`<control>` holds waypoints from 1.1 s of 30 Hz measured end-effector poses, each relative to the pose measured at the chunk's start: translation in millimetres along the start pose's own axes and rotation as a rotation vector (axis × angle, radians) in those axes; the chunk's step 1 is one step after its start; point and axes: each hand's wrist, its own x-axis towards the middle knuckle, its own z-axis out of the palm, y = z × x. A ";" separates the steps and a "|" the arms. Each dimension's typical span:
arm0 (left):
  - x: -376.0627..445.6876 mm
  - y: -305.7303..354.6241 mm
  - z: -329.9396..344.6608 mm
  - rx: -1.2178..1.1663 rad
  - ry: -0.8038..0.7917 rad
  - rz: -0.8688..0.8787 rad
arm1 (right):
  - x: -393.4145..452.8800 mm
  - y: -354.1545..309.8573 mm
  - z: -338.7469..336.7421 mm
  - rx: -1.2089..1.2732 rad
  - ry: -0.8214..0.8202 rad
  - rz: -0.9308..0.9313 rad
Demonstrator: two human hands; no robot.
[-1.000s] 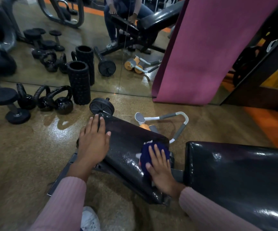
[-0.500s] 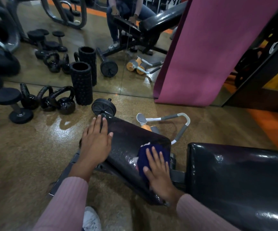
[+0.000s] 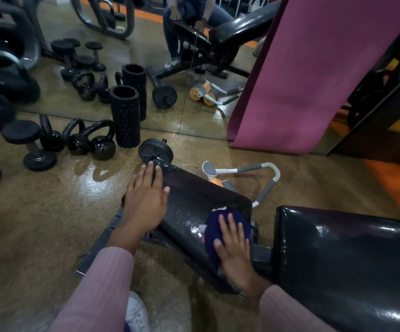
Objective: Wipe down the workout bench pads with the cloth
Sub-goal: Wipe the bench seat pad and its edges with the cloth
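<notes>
Cloth (image 3: pixel 220 230): soft, limp, light; press flat-palmed. Right hand (image 3: pixel 236 248) flat on it; left hand (image 3: pixel 146 200) flat, bracing pad (image 3: pixel 194 200).

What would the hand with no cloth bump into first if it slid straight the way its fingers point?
Probably the black weight plate on the floor: the left hand points straight at it, fingertips nearly there.

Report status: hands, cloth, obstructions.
Left hand flat on seat pad. Right hand pressing blue cloth on it. Nothing obstructing.
</notes>
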 end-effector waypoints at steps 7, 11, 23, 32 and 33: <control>2.4 2.1 -0.7 0.008 0.003 -0.016 | 37.9 -56.6 0.2 -0.085 0.008 0.024; 0.9 1.6 -0.4 0.006 -0.003 -0.022 | -12.8 -34.1 19.4 -0.153 -0.022 -0.188; 2.5 3.6 -1.3 0.034 -0.001 -0.019 | 19.5 -49.1 1.6 -0.111 -0.027 -0.065; 0.1 2.0 -1.9 0.024 -0.002 -0.005 | -0.9 8.7 -2.3 -0.006 0.003 0.020; 0.1 2.7 -1.8 0.023 -0.002 -0.004 | 7.6 4.7 -6.0 0.042 0.012 0.099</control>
